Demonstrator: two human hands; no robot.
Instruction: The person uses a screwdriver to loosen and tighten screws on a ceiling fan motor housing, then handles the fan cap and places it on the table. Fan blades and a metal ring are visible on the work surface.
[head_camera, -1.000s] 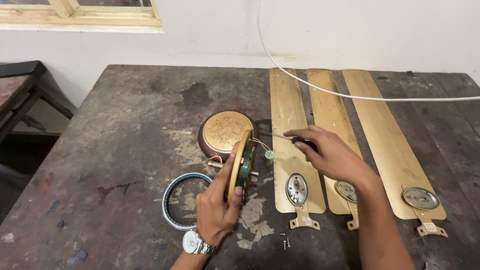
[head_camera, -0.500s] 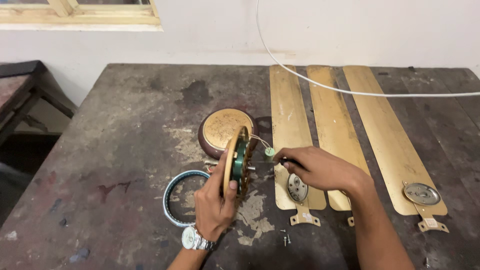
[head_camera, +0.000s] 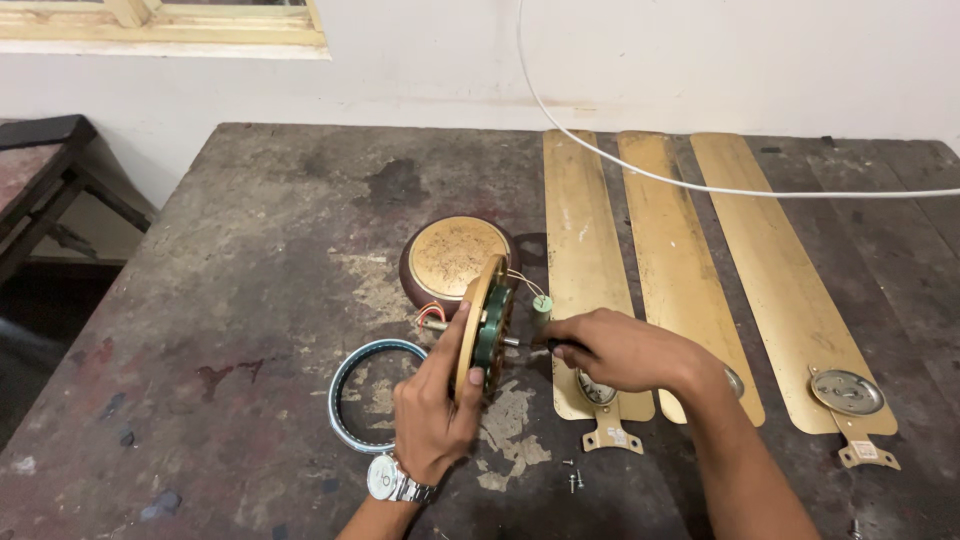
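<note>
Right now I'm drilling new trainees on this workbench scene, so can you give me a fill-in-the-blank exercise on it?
1. The left hand holds the round gold and green motor disc upright on its ____.
2. ____ long gold fan blades lie flat on the dark wooden table.
3. A silver watch sits on the ____ wrist.

Missing words: edge; three; left

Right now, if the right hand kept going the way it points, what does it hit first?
The right hand points left, toward the upright motor disc that the left hand holds on edge. It would likely meet the disc's green winding face or its short shaft first; the gap looks small, though depth is unclear.
</note>
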